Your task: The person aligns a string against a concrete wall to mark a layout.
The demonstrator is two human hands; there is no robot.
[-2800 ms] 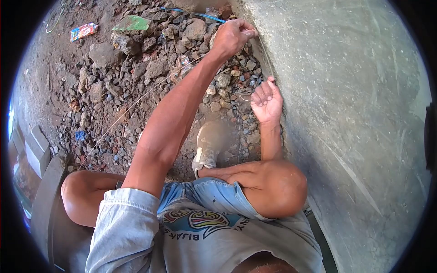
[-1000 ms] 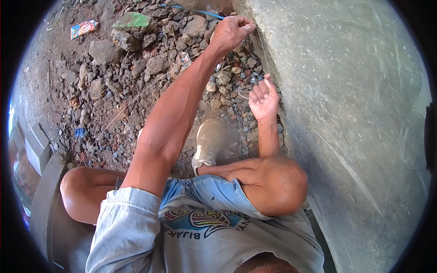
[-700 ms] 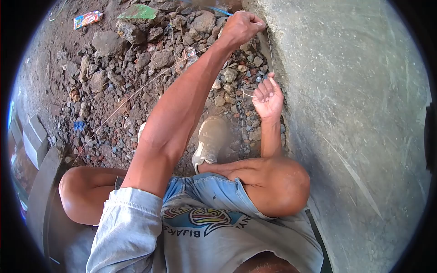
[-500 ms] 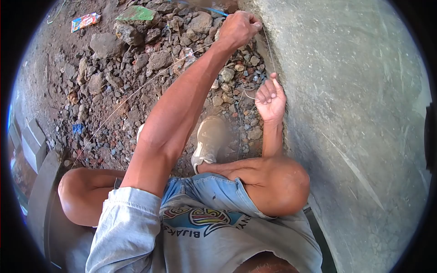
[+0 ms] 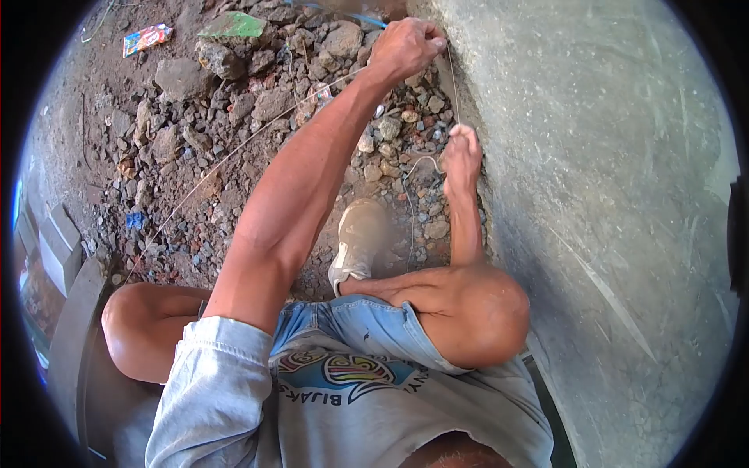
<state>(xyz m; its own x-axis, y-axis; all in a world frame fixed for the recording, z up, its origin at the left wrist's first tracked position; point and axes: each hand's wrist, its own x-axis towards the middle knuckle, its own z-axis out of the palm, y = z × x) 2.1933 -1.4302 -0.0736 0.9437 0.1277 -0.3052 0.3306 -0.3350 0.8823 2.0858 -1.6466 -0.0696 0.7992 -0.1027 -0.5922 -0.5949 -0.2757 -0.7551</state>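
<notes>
A thin pale string (image 5: 250,139) runs taut from the lower left up to my left hand (image 5: 406,51). My left hand is closed, pinching the string beside the concrete slab's edge. From there the string continues down to my right hand (image 5: 462,156), whose fingers are curled around it. A slack tail of string (image 5: 425,160) loops out below my right hand and trails over the gravel. Close to my left hand lies a blue strip or cord (image 5: 343,14); whether I hold it is hidden.
A smooth grey concrete surface (image 5: 608,195) fills the right side. Stones and rubble (image 5: 183,78) cover the ground, with a green shard (image 5: 234,25) and a colourful wrapper (image 5: 147,39). My shoe (image 5: 363,238) rests on the gravel between my bent knees. Grey blocks (image 5: 61,246) stand at left.
My right hand has turned over, its palm no longer facing me, and shifted slightly left. My left hand has moved a little left, still gripping the string.
</notes>
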